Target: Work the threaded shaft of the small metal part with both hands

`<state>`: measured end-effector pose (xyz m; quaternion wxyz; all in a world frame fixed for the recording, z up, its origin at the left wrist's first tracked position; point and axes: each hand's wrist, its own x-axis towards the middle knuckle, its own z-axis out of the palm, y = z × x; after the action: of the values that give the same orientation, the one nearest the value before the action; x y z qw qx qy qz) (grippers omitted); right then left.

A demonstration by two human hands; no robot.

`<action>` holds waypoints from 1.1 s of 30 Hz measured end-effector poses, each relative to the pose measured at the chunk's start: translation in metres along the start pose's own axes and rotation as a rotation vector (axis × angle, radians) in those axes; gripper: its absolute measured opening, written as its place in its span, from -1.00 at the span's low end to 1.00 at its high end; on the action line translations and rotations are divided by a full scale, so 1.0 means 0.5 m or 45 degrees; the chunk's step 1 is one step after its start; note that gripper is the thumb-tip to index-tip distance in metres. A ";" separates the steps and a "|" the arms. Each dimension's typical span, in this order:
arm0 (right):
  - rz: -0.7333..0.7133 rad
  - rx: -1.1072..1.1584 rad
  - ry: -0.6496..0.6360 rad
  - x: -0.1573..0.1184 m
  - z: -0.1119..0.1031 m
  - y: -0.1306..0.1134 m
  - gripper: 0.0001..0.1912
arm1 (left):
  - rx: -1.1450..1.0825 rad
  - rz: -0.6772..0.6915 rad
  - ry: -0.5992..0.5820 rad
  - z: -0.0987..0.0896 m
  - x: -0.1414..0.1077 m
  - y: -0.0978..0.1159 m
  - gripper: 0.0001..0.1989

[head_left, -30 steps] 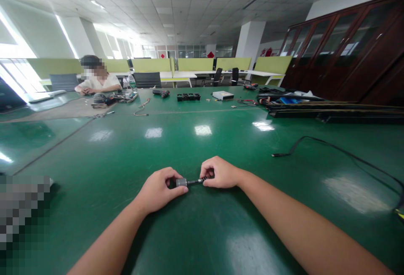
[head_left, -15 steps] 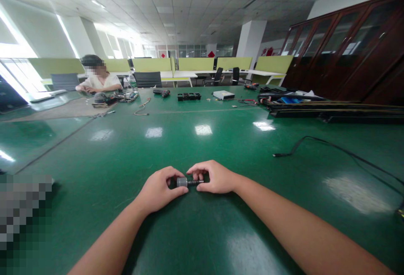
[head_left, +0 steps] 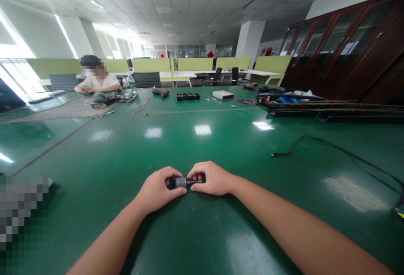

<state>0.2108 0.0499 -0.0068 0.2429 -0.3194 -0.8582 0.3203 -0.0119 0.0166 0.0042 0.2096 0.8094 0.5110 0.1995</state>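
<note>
A small grey cylinder (head_left: 181, 182) with a thin dark shaft (head_left: 195, 181) on its right side lies level just above or on the green table (head_left: 202, 153). My left hand (head_left: 159, 188) is closed round the cylinder's left part, thumb in front and fingers behind. From the right, my right hand (head_left: 213, 178) curls over the shaft, its thumb and fingertips close to where shaft and cylinder meet. The curled fingers partly hide the shaft, and its exact contact with them is hard to see.
A black cable (head_left: 303, 140) curves across the table's right side. Long dark bars (head_left: 315, 108) lie at the back right. A white box (head_left: 222, 94), black parts (head_left: 188, 97) and a power tool (head_left: 160, 93) sit far back. A person (head_left: 97, 77) sits at the far left.
My right hand has shifted slightly left along the shaft, so its thumb and fingertips are nearer the cylinder. My left hand keeps its hold.
</note>
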 end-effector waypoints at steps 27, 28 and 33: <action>-0.040 -0.077 0.028 -0.003 0.010 -0.002 -0.84 | 0.026 -0.011 0.004 0.004 0.000 0.000 -0.73; -0.043 -0.082 0.029 -0.004 0.010 -0.002 -0.84 | 0.027 -0.012 0.002 0.003 0.000 0.001 -0.73; -0.079 -0.127 0.039 -0.003 0.011 -0.005 -0.87 | 0.033 -0.001 -0.003 0.001 -0.002 0.003 -0.73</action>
<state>0.2074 0.0453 -0.0088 0.2497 -0.3090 -0.8788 0.2644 -0.0108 0.0151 0.0048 0.1997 0.8119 0.5139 0.1919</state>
